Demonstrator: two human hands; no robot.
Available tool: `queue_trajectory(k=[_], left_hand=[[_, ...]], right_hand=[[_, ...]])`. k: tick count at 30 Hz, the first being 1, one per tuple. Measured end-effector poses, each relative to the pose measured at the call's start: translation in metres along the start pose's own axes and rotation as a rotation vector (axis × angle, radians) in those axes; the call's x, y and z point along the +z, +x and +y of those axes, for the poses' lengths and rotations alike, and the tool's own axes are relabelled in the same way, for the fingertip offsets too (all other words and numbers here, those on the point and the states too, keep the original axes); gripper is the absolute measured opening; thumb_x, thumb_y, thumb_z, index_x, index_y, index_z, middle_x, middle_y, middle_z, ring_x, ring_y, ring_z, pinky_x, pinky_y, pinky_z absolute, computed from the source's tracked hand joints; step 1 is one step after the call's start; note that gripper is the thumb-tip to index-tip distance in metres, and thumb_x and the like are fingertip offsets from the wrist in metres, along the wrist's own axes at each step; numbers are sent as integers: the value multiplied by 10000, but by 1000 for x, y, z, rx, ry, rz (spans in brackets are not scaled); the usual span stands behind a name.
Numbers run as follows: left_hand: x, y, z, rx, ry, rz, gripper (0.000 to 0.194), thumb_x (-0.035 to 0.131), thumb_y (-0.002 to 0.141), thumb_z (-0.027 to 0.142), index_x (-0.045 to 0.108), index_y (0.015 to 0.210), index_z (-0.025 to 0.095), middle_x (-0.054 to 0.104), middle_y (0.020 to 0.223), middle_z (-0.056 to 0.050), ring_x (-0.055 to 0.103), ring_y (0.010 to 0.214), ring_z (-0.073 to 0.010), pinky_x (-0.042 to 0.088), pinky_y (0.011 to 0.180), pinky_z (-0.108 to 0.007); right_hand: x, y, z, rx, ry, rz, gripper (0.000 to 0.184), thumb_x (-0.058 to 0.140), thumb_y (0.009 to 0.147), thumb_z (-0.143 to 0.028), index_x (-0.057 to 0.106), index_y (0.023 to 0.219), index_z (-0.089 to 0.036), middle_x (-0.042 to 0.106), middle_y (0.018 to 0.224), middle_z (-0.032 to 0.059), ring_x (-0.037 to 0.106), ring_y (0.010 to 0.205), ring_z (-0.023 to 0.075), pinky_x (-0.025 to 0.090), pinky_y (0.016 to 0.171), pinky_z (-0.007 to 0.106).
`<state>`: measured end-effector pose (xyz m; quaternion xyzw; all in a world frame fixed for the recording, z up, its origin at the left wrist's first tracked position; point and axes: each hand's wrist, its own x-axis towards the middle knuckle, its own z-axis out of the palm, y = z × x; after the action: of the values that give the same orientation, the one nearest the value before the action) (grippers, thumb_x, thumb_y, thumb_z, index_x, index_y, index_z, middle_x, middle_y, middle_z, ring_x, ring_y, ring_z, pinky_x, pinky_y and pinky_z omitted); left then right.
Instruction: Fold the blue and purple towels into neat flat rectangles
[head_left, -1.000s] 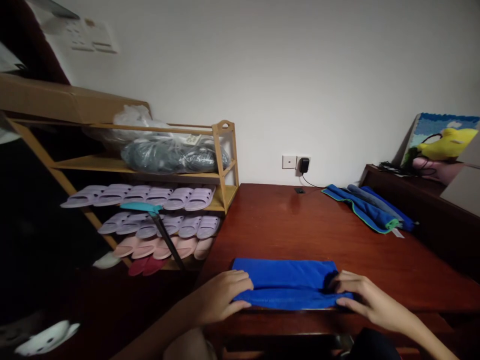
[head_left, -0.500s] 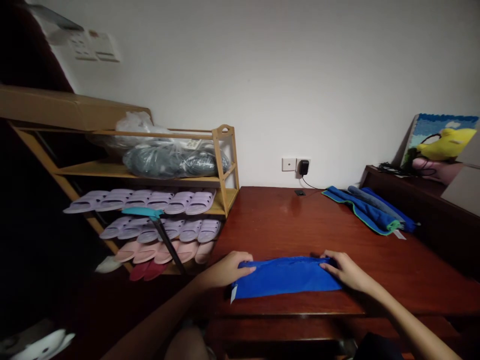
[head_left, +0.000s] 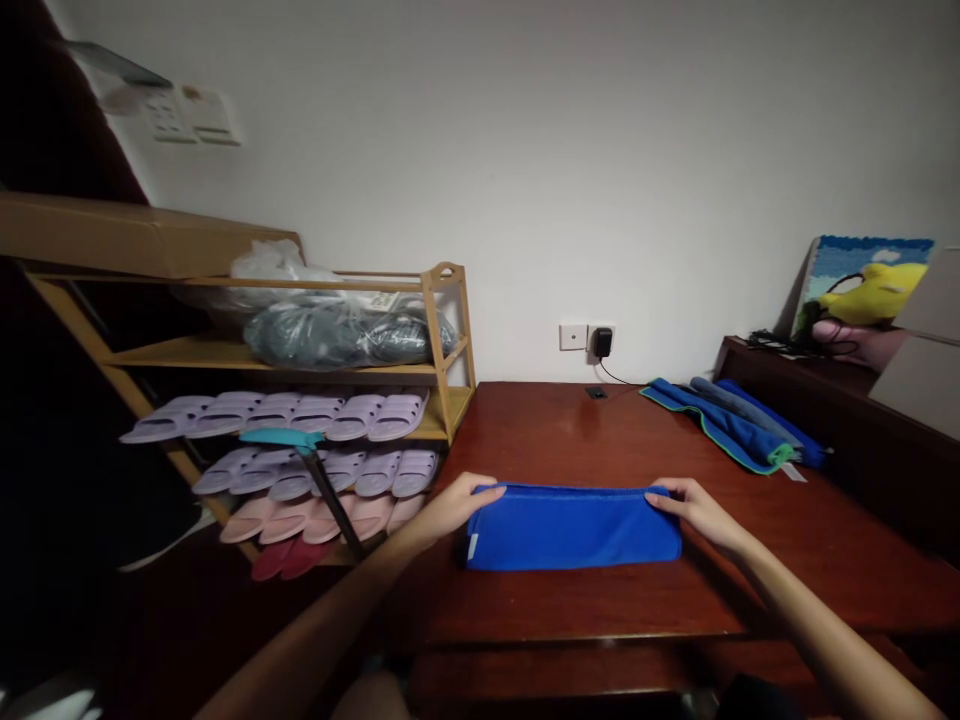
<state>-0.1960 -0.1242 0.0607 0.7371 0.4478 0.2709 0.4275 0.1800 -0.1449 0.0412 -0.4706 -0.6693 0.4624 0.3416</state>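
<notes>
A folded blue cloth (head_left: 574, 530) hangs between my two hands as a wide strip, its upper edge pulled straight. My left hand (head_left: 461, 505) pinches the top left corner, thumb in front and fingers behind. At the top right corner my right hand (head_left: 688, 508) holds the cloth in the same kind of pinch. A small white tag (head_left: 472, 546) shows at the cloth's left edge. Beneath it is the reddish-brown wooden table (head_left: 555, 435); whether the lower edge touches the tabletop I cannot tell.
Rolled blue and grey cloths (head_left: 739, 425), one green-edged, lie at the table's back right. A black charger (head_left: 602, 343) sits in the wall socket. A wooden shoe rack (head_left: 448, 400) with slippers stands left, a turquoise-topped handle (head_left: 282, 438) before it. A yellow plush (head_left: 874, 295) is far right.
Both hands have raised the blue cloth from the table's front and moved it slightly away from me. Its top edge is now straighter. The view has tilted up a little.
</notes>
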Motion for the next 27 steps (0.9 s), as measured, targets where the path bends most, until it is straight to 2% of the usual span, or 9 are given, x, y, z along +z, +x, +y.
queue_trajectory(k=[5, 8, 11, 14, 17, 20, 24, 27], left_hand=[[-18, 24, 7, 73, 104, 41, 414, 537, 781, 545, 544, 633, 159, 513, 611, 32, 470, 603, -131, 354, 583, -235], [-26, 62, 6, 97, 278, 90, 425, 541, 777, 558, 594, 654, 155, 553, 616, 14, 512, 612, -145, 364, 571, -235], [-13, 112, 7, 44, 503, 104, 395, 578, 768, 534, 650, 694, 153, 624, 674, -22, 578, 699, -187, 408, 628, -253], [25, 162, 14, 26, 578, 96, 279, 620, 783, 423, 682, 750, 153, 674, 775, -52, 610, 804, -220, 425, 737, -299], [80, 201, 31, 45, 651, 95, 216, 618, 810, 374, 698, 843, 175, 687, 912, -83, 597, 946, -266, 394, 862, -406], [140, 227, 53, 122, 723, 82, 199, 607, 831, 352, 699, 891, 186, 656, 1040, -106, 540, 1068, -278, 313, 962, -477], [209, 243, 82, 216, 804, 79, 218, 548, 866, 265, 674, 1007, 157, 579, 1174, -153, 448, 1176, -285, 232, 1030, -493], [246, 241, 98, 264, 833, 95, 338, 481, 883, 206, 568, 1197, 118, 511, 1260, -197, 420, 1202, -310, 256, 1014, -512]], right_hand=[[-8, 4, -10, 45, 59, 68, 407, 628, 744, -540, 585, 711, -137, 559, 668, -10, 498, 639, 107, 379, 600, 223], [-8, 3, -4, 105, 109, 79, 411, 654, 715, -544, 563, 712, -144, 540, 624, -26, 479, 576, 90, 367, 541, 213], [1, -7, 6, 211, 212, 79, 410, 694, 671, -535, 537, 698, -157, 498, 563, -44, 473, 503, 86, 392, 487, 218], [13, -29, 12, 246, 357, 77, 380, 706, 681, -498, 544, 750, -161, 500, 588, -43, 506, 499, 92, 447, 489, 232], [18, -56, 13, 193, 432, 141, 349, 682, 722, -478, 539, 789, -167, 517, 632, -35, 526, 527, 91, 473, 514, 236], [10, -79, 22, 239, 382, 230, 371, 659, 725, -514, 504, 779, -182, 548, 614, -30, 545, 517, 99, 451, 502, 225], [-14, -107, 50, 370, 109, 341, 445, 567, 706, -632, 455, 715, -202, 597, 561, 11, 544, 453, 135, 373, 437, 232], [-35, -130, 71, 389, -310, 448, 441, 510, 730, -631, 469, 609, -208, 584, 538, 21, 540, 476, 152, 385, 471, 257]])
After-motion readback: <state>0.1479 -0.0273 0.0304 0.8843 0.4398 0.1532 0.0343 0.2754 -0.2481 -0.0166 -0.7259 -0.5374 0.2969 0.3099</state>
